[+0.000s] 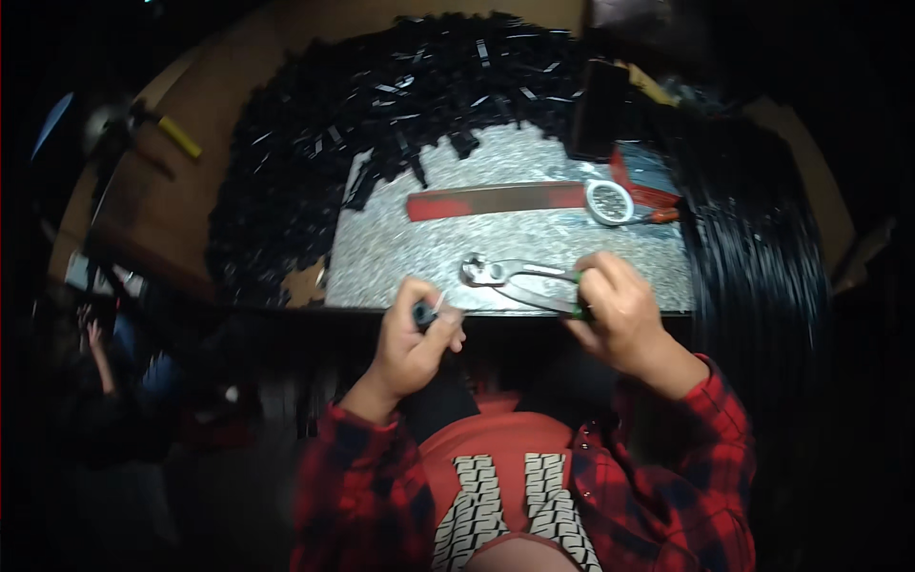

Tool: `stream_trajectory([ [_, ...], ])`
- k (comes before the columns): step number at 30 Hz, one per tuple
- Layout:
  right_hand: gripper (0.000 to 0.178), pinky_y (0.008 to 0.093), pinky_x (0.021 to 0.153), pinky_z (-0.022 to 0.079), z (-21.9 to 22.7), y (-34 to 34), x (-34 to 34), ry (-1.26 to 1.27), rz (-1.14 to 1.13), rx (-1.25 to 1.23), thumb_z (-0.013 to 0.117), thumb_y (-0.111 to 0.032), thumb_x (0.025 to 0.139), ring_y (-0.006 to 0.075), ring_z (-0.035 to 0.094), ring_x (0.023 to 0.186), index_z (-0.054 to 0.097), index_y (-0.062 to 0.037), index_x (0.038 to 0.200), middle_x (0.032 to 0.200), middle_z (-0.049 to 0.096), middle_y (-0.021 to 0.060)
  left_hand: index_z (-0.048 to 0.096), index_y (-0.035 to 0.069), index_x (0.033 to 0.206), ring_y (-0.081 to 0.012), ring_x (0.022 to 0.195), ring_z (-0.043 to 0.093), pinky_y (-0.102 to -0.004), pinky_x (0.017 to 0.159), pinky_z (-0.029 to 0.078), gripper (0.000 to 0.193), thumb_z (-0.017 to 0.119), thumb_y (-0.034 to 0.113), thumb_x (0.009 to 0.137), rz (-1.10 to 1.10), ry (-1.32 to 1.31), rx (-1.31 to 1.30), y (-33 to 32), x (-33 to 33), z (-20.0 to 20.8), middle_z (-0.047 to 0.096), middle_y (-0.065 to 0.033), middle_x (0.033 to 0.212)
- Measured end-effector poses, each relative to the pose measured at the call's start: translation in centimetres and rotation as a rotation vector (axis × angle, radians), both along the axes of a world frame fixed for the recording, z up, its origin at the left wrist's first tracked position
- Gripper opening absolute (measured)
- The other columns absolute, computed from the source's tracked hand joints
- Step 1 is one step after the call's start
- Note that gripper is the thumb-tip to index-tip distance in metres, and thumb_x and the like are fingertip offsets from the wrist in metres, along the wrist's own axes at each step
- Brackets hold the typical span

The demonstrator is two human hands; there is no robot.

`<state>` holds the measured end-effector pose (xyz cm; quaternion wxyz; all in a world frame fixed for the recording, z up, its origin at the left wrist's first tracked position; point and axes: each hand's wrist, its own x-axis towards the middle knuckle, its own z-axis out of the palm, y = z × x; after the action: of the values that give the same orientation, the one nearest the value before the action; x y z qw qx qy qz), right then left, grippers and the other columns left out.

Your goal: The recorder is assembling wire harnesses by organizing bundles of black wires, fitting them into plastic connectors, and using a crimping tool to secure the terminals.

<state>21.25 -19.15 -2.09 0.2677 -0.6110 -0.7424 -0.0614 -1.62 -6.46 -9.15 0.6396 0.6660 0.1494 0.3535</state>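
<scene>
My right hand (618, 303) is closed round the handles of a pair of pincers (529, 278). Their rounded metal head points left over the grey speckled board (381, 257), and the two handles are spread apart. Nearer the board's front edge, my left hand (412, 336) is closed on a short black tube (422, 314) whose open end faces up. A small pale bit shows beside the tube at my fingertips; I cannot make out what it is. Between the tube and the pincers' head there is a gap.
A large heap of black pieces (410, 95) lies behind the board. On the board lie a red and brown bar (500, 200) and a round white dish (610, 202) of small metal parts. Long black strips (758, 229) hang at right; a yellow-handled hammer (179, 136) lies left.
</scene>
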Motion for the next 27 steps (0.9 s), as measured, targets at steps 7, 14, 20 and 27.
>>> stream_trajectory([
  [7,0.029,0.0586,0.105,0.03,0.0,1.5,-1.1,-0.44,-0.156,0.333,0.074,-0.015,0.073,0.0316,0.049,0.12,0.054,-0.0051,0.091,0.121,0.052,0.0122,0.03,0.009,0.114,-0.0014,0.056,0.04,-0.0169,0.053,0.037,0.065,0.081,0.009,0.074,0.086,0.03,0.117,-0.5,-0.5,-0.3,0.046,0.0052,0.067],
  [14,0.03,0.0621,0.11,0.022,-0.5,1.5,-1.7,-0.547,-0.124,0.343,0.073,-0.018,0.076,0.0311,0.044,0.128,0.057,-0.0052,0.099,0.128,0.049,0.0096,0.031,0.008,0.121,-0.0025,0.069,0.049,-0.0162,0.062,0.042,0.081,0.086,0.03,0.067,0.137,-0.15,-0.182,-2.0,0.7,0.6,0.058,0.0017,0.081],
  [20,0.018,0.0561,0.105,0.032,-0.5,1.1,-1.9,-0.453,-0.084,0.231,0.066,-0.013,0.076,0.0295,0.049,0.117,0.059,-0.004,0.09,0.117,0.053,0.013,0.042,0.006,0.11,-0.0027,0.076,0.054,-0.0166,0.066,0.044,0.059,0.083,0.024,0.072,0.225,-0.033,-0.024,-2.0,0.7,0.2,0.061,0.0007,0.082],
  [27,0.016,0.0397,0.076,0.045,-0.8,0.0,-1.9,-0.446,0.027,0.197,0.063,-0.012,0.075,0.0277,0.057,0.087,0.05,-0.004,0.078,0.099,0.056,0.0142,0.049,0.003,0.1,-0.0012,0.071,0.053,-0.0157,0.064,0.042,0.051,0.084,0.025,0.07,0.262,-0.027,-0.063,-2.4,0.6,-0.5,0.059,0.0035,0.07],
])
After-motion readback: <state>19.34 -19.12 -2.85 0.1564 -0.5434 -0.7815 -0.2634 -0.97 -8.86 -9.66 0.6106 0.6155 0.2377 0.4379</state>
